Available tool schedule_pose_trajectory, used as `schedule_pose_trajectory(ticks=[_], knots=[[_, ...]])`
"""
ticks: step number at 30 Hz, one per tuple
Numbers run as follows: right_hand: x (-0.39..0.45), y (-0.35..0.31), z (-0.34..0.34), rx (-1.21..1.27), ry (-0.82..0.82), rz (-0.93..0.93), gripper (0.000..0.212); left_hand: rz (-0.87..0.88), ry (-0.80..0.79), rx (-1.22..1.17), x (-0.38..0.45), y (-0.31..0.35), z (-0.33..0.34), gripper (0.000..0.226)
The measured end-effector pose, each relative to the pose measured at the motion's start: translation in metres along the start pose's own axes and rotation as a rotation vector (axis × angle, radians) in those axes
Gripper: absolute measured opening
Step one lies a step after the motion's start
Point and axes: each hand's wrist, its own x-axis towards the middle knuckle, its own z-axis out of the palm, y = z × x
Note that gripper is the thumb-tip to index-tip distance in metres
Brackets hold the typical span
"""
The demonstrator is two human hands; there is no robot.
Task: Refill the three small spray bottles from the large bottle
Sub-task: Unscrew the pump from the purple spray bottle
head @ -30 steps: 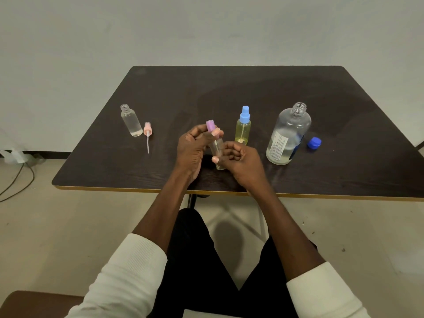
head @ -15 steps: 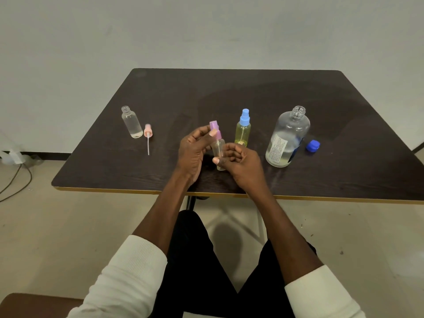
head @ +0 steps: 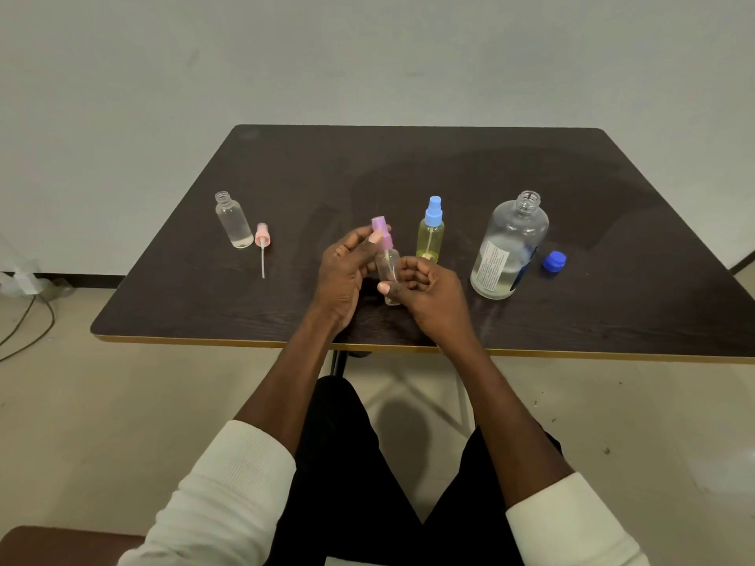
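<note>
Both hands meet mid-frame; left hand (head: 341,275) pinches the purple sprayer (head: 380,230); right hand (head: 429,294) grips the small bottle (head: 387,266).

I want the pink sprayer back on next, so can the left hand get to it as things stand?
Probably not yet: the left hand pinches the purple sprayer. Once freed, nothing stands between it and the pink sprayer.

Table (head: 408,165) far half open for passage; left edge blocked by uncapped small bottle (head: 233,220) and pink sprayer (head: 262,243); right side by blue-capped spray bottle (head: 431,232), large bottle (head: 508,247), blue cap (head: 554,262).
</note>
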Motion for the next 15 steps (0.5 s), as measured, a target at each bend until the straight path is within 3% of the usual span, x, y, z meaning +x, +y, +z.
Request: schedule_pose_trajectory(ticks=[5,9,15], knots=[[0.0000,0.0005,-0.0005,0.003,0.009,0.006,0.031,0.023,-0.034,-0.036,-0.0001,-0.0004,-0.0041,0.022],[-0.0014,-0.0013,-0.0002,0.030,0.005,0.015,0.029,0.025,0.025,-0.005,-0.0004,-0.0005,0.0006,0.029],[-0.0018,-0.0013,-0.0001,0.028,0.003,0.011,0.031,0.015,0.001,-0.003,-0.0013,-0.0004,-0.0022,0.022]])
